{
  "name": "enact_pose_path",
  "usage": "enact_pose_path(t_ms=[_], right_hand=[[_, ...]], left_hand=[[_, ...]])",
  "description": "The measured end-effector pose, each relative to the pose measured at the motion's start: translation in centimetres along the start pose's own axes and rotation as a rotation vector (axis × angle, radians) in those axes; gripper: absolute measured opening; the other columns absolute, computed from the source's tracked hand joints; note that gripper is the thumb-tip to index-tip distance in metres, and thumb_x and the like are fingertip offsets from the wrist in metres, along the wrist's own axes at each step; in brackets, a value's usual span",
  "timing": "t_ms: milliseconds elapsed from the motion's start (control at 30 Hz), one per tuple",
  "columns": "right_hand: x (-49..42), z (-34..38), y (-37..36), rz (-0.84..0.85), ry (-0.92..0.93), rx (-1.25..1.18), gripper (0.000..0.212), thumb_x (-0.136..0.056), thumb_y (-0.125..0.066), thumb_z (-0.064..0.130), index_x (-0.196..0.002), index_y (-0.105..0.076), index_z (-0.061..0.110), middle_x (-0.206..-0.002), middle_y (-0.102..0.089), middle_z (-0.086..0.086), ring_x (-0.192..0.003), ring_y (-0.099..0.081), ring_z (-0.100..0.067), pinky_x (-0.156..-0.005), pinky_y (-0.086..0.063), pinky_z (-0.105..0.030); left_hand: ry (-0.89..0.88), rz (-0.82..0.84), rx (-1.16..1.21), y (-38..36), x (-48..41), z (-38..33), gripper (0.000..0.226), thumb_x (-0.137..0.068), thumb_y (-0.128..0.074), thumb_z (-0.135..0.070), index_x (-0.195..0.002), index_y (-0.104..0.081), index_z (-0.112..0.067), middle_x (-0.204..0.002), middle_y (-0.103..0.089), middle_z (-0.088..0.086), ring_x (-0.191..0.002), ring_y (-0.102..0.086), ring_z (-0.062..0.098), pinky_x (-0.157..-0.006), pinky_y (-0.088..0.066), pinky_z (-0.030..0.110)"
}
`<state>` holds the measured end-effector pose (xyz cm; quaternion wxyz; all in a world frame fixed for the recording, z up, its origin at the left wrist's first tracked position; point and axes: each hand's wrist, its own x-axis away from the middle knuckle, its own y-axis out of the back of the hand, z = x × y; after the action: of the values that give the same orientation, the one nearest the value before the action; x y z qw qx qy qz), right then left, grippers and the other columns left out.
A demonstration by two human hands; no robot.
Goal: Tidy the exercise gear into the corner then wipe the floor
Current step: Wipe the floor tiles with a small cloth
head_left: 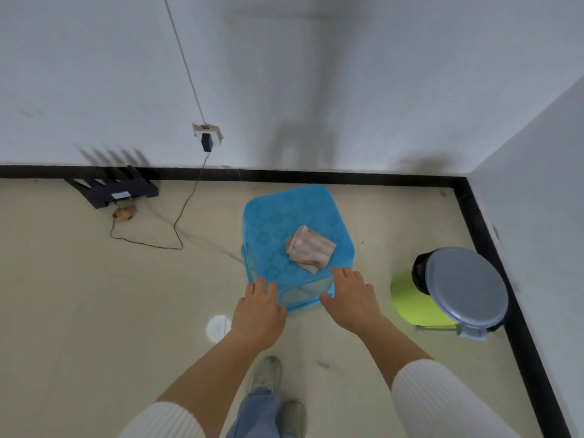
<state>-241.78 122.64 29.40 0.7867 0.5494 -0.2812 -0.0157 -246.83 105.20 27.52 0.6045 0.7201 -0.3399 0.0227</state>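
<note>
The shiny cream tiled floor holds a blue plastic stool with a folded pinkish cloth on top. Near the stool, by the corner, stands a green bin with a grey lid. By the far wall lie a black box with prongs, a thin black cord and a small brown lump.
</note>
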Motion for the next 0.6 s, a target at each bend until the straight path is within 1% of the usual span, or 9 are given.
enact_pose_path(t_ms=[133, 233, 300, 333, 400, 433, 467, 533, 600], right_hand=[[-5.9, -0.9, -3.8, -0.029, 0.023, -0.027, 0.038, -0.092, -0.045, 0.035, -0.127, -0.042, 0.02, -0.125, -0.048, 0.004, -0.115, -0.043, -0.018, -0.092, -0.035, -0.033], [-9.6, -1.3, -6.2, -0.06, 0.059, -0.018, 0.035, -0.091, -0.046, 0.033, -0.122, -0.044, 0.019, -0.124, -0.048, 0.004, -0.113, -0.044, -0.018, -0.091, -0.036, -0.033], [-11.5, -1.1, -7.3, -0.072, 0.067, -0.018, 0.034, -0.09, -0.048, 0.033, -0.119, -0.045, 0.017, -0.123, -0.048, 0.003, -0.112, -0.044, -0.019, -0.088, -0.036, -0.033], [-12.3, -0.9, -7.8, -0.084, 0.068, -0.02, 0.033, -0.089, -0.05, 0.033, -0.118, -0.046, 0.016, -0.121, -0.049, 0.002, -0.111, -0.045, -0.02, -0.086, -0.035, -0.033], [-13.9, -0.6, -8.7, -0.1, 0.055, 0.002, 0.033, -0.088, -0.052, 0.033, -0.115, -0.048, 0.014, -0.117, -0.05, 0.0, -0.108, -0.047, -0.022, -0.083, -0.035, -0.033], [-14.3, -0.4, -9.0, -0.11, 0.048, 0.025, 0.032, -0.087, -0.055, 0.032, -0.112, -0.051, 0.013, -0.113, -0.053, -0.002, -0.104, -0.05, -0.023, -0.082, -0.037, -0.033], [-14.6, -0.2, -9.2, -0.137, 0.046, 0.055, 0.029, -0.083, -0.061, 0.03, -0.104, -0.056, 0.011, -0.104, -0.057, -0.003, -0.096, -0.054, -0.023, -0.079, -0.039, -0.033], [-15.0, 0.1, -9.8, -0.198, 0.055, 0.123, 0.025, -0.065, -0.076, 0.023, -0.081, -0.062, 0.009, -0.078, -0.061, -0.003, -0.073, -0.059, -0.022, -0.067, -0.046, -0.032], [-15.2, 0.3, -10.0, -0.228, 0.09, 0.194, 0.027, -0.048, -0.081, 0.012, -0.065, -0.061, 0.009, -0.061, -0.057, -0.004, -0.058, -0.056, -0.022, -0.056, -0.047, -0.029]], left_hand=[[-0.022, 0.003, -0.018, -3.5, -6.6, 1.8, 0.056, -0.099, -0.034, -0.03, -0.148, -0.018, -0.01, -0.158, -0.009, 0.012, -0.145, -0.012, 0.026, -0.11, -0.029, 0.035], [-0.049, 0.016, -0.059, -5.7, -10.7, 2.8, 0.06, -0.102, -0.029, -0.031, -0.152, -0.004, -0.008, -0.16, 0.006, 0.013, -0.148, 0.002, 0.026, -0.117, -0.016, 0.033], [-0.062, 0.042, -0.094, -7.2, -12.6, 3.4, 0.061, -0.103, -0.027, -0.032, -0.152, -0.001, -0.006, -0.159, 0.012, 0.016, -0.148, 0.005, 0.029, -0.118, -0.011, 0.034], [-0.075, 0.029, -0.111, -7.8, -13.3, 3.6, 0.059, -0.102, -0.028, -0.031, -0.151, -0.008, -0.003, -0.158, 0.007, 0.019, -0.148, -0.002, 0.033, -0.118, -0.015, 0.036], [-0.091, -0.015, -0.126, -9.0, -14.0, 4.1, 0.056, -0.098, -0.03, -0.03, -0.144, -0.032, 0.003, -0.153, -0.019, 0.027, -0.141, -0.027, 0.039, -0.11, -0.034, 0.041], [-0.1, -0.009, -0.132, -9.5, -14.2, 4.4, 0.058, -0.095, -0.029, -0.032, -0.14, -0.04, 0.004, -0.148, -0.03, 0.029, -0.137, -0.035, 0.039, -0.106, -0.039, 0.043], [-0.111, 0.01, -0.141, -9.8, -14.2, 4.6, 0.059, -0.094, -0.027, -0.033, -0.138, -0.043, 0.004, -0.146, -0.036, 0.029, -0.134, -0.039, 0.04, -0.103, -0.041, 0.043], [-0.139, 0.018, -0.163, -10.0, -14.4, 5.0, 0.061, -0.093, -0.027, -0.035, -0.136, -0.046, 0.003, -0.143, -0.04, 0.029, -0.133, -0.041, 0.04, -0.102, -0.042, 0.043], [-0.136, 0.007, -0.151, -9.9, -14.5, 5.0, 0.059, -0.095, -0.026, -0.035, -0.138, -0.044, 0.002, -0.145, -0.036, 0.029, -0.134, -0.039, 0.04, -0.103, -0.042, 0.042]])
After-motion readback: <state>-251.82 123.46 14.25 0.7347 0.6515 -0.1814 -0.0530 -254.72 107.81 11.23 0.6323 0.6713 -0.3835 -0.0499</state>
